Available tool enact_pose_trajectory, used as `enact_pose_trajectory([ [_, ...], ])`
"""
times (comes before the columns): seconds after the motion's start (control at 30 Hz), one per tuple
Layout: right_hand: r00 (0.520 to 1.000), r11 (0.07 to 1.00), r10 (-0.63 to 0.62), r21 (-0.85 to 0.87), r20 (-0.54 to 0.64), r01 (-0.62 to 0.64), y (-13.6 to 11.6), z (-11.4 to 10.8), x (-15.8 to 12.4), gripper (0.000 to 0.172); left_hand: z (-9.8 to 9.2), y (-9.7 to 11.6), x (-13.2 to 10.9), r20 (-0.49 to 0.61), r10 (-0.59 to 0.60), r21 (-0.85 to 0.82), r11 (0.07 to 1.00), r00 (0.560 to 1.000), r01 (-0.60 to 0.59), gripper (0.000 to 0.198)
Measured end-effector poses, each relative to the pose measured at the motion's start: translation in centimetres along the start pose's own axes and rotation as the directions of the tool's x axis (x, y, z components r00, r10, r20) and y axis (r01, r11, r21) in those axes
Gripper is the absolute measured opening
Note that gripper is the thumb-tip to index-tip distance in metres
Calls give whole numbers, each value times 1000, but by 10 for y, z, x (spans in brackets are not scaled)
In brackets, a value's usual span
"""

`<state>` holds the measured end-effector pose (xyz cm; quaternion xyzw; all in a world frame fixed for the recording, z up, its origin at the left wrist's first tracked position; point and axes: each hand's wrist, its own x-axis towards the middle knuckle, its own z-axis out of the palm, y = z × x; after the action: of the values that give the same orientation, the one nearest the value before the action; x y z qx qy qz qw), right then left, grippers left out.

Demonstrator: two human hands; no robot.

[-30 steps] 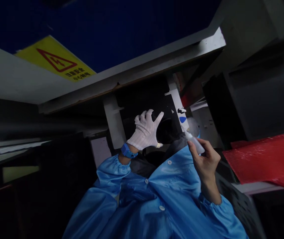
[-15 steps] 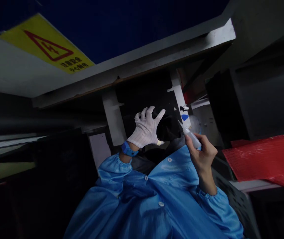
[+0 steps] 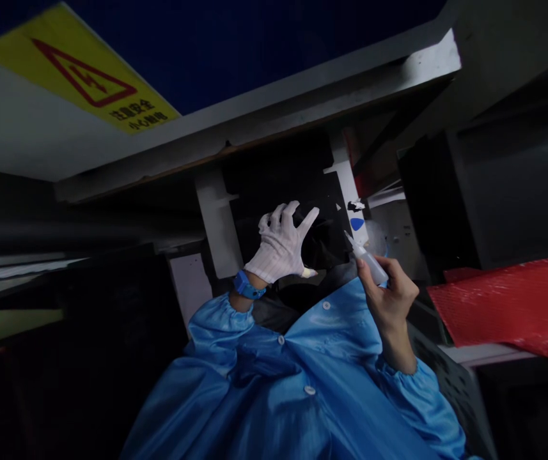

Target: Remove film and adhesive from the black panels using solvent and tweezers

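From afar, I see the nozzle-tipped squeeze bottle point(image 3: 373, 266) already gripped by my bare right hand point(image 3: 391, 300) before the blue jacket point(image 3: 345, 370), with nothing visibly dispensed yet, while my gloved left hand point(image 3: 281, 246) is spread wide, apparently holding nothing.

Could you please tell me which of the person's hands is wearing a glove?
The left hand, with its blue watch, wears a white glove; the right hand, gripping a small bottle, is bare.

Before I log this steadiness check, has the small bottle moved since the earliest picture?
Yes: the small bottle in the right hand has shifted slightly left in view, judged against the blue mark.
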<state>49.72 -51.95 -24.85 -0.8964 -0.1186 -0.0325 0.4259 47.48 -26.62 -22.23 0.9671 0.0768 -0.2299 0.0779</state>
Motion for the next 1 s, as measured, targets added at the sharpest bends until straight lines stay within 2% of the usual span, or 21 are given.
enact_pose_trajectory([
  [0.2,1000,999,-8,-37,4,8,0,0,-1,44,1,0,-1,-10,13,6,1000,1000,-13,155],
  [0.33,996,992,-86,-95,-36,82,1,1,-2,49,1,1,-1,-12,0,31,1000,1000,1,155],
  [0.57,971,969,-238,-70,-29,235,-4,0,2,27,-3,3,-2,1,-9,46,999,1000,9,154],
  [0.7,972,971,-236,-49,-10,235,-8,-3,3,24,-4,3,-3,7,-10,49,999,1000,10,153],
  [0.9,986,980,-163,-114,36,166,-7,-9,-3,35,-2,3,-2,-1,-9,53,999,1000,9,154],
  [1.0,986,979,-161,-117,38,164,-6,-11,-6,35,0,2,-2,-10,1,50,999,1000,0,153],
])
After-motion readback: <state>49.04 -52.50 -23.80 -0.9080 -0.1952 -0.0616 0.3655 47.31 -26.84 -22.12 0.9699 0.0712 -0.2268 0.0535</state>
